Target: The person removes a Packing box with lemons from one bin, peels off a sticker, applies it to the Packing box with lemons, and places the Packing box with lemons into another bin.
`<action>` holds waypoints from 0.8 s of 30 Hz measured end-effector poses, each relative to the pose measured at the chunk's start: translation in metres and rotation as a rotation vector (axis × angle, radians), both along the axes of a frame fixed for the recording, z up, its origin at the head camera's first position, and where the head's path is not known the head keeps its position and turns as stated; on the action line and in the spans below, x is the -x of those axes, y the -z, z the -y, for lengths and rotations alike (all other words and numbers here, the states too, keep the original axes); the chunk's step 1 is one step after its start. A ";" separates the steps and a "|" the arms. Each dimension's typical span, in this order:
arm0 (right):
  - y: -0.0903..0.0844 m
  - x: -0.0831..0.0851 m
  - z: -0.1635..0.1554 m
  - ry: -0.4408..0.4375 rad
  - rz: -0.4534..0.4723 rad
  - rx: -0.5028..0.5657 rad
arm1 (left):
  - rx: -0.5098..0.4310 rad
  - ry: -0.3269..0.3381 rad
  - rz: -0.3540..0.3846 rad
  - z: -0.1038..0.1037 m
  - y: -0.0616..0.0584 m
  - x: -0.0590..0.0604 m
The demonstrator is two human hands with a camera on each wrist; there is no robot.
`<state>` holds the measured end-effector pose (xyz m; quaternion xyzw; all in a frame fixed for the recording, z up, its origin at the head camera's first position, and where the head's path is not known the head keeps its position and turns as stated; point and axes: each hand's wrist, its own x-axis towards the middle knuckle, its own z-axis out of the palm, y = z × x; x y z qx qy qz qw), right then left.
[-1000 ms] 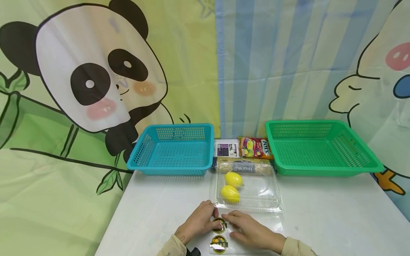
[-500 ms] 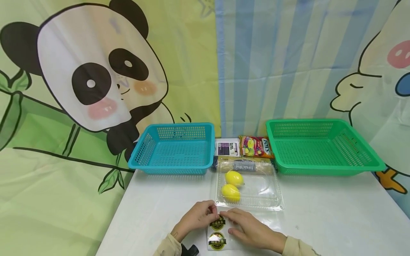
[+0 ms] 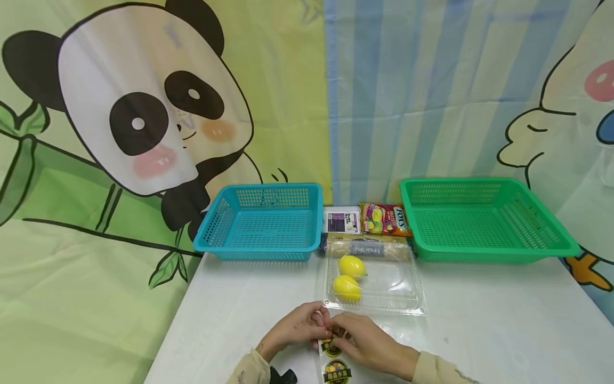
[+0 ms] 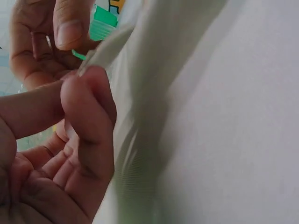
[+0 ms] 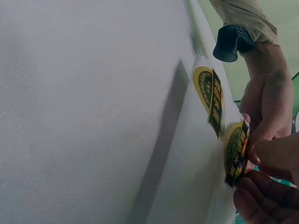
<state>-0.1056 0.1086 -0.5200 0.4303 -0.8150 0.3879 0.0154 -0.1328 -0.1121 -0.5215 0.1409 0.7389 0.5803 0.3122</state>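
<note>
A white sheet of round black-and-gold stickers point(image 3: 337, 370) hangs between my hands near the table's front edge. My left hand point(image 3: 298, 326) pinches its upper edge between thumb and bent finger; the left wrist view shows the sheet point(image 4: 110, 53) rising from those fingertips. Beside it, my right hand point(image 3: 366, 341) has its thumb and fingers curled at the upper sticker point(image 5: 237, 151), gripping the sheet's edge. The right fingertips partly cover this sticker. Just beyond the hands lies a clear plastic clamshell box point(image 3: 390, 304), with two lemons point(image 3: 352, 266) showing at its left side.
A blue basket point(image 3: 259, 249) stands at the back left, a green basket point(image 3: 489, 249) at the back right. Between them lie a white labelled packet point(image 3: 342, 221) and a candy bag point(image 3: 384, 219). A dark object point(image 3: 284, 376) sits by my left wrist.
My right hand has gone from lying fairly flat on the sheet to curled fingers at its upper edge. The hands have come together, and the sheet has shifted slightly right.
</note>
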 end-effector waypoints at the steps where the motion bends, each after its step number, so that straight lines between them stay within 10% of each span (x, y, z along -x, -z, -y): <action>1: 0.001 0.000 0.001 0.016 -0.007 -0.006 | -0.029 0.008 0.028 0.000 0.001 0.000; 12: -0.002 -0.008 0.013 0.181 -0.015 -0.140 | -0.224 0.042 0.194 0.005 0.013 0.004; 24: -0.008 -0.003 0.010 0.091 0.099 -0.003 | -0.253 0.067 0.213 0.009 0.011 0.004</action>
